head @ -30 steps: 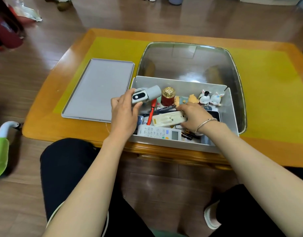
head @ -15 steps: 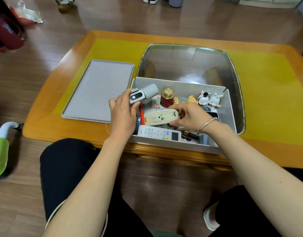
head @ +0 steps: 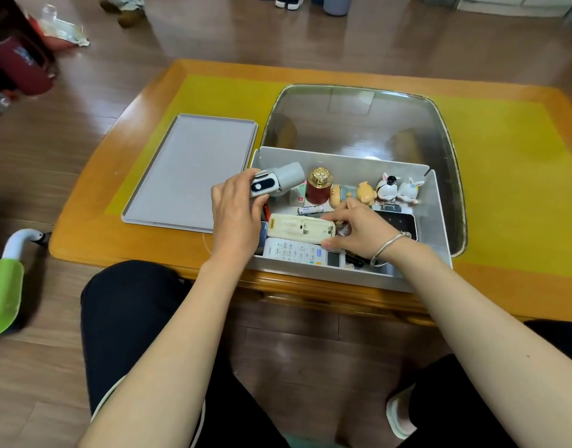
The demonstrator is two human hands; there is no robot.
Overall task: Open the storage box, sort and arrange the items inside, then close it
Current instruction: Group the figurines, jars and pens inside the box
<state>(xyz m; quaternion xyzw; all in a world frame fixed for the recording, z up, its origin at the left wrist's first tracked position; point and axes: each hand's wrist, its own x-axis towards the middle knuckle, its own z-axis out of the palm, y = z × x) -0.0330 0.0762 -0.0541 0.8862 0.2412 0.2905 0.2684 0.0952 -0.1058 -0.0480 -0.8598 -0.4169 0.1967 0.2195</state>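
storage box (head: 438, 221) sits open at the table's near edge, its lid (head: 187, 169) flat at 9 o'clock. left hand (head: 236, 215) grips a grey handheld device (head: 276, 182) over the 10 o'clock corner. right hand (head: 359, 231) pinches a cream remote (head: 299, 228), rigid, light and smooth, best held by its long edges. figurines (head: 386, 190) line the 12 o'clock wall; items beneath are possibly batteries.

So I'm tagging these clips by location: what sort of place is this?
Most likely a home living room: a low wooden coffee table on wood-plank flooring, shoes left on the floor, and a storage box of household odds and ends such as a remote control.
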